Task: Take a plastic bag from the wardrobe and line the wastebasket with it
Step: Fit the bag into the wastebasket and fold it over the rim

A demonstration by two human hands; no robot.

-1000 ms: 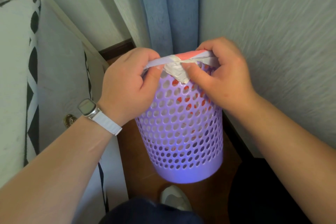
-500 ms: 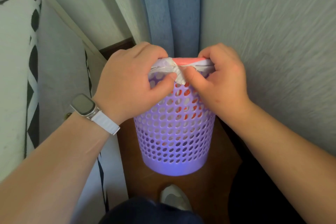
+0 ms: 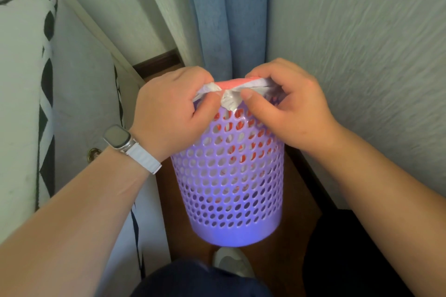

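Plastic bag (image 3: pixel 230 96) edge is pinched by both hands, left hand (image 3: pixel 173 113) and right hand (image 3: pixel 289 108), atop wastebasket (image 3: pixel 231 176).

We see a blue curtain (image 3: pixel 226 19) hanging in folds just beyond the left hand (image 3: pixel 169 113) and the right hand (image 3: pixel 289 108). A pale textured wall (image 3: pixel 362 31) runs along the right hand's outer side. Well left of the left hand lies white bedding (image 3: pixel 21 79) with black bands. A white-strapped watch (image 3: pixel 117 138) sits just behind that hand. Below both hands we see brown floor (image 3: pixel 299 219) and a white shoe toe (image 3: pixel 233 261).
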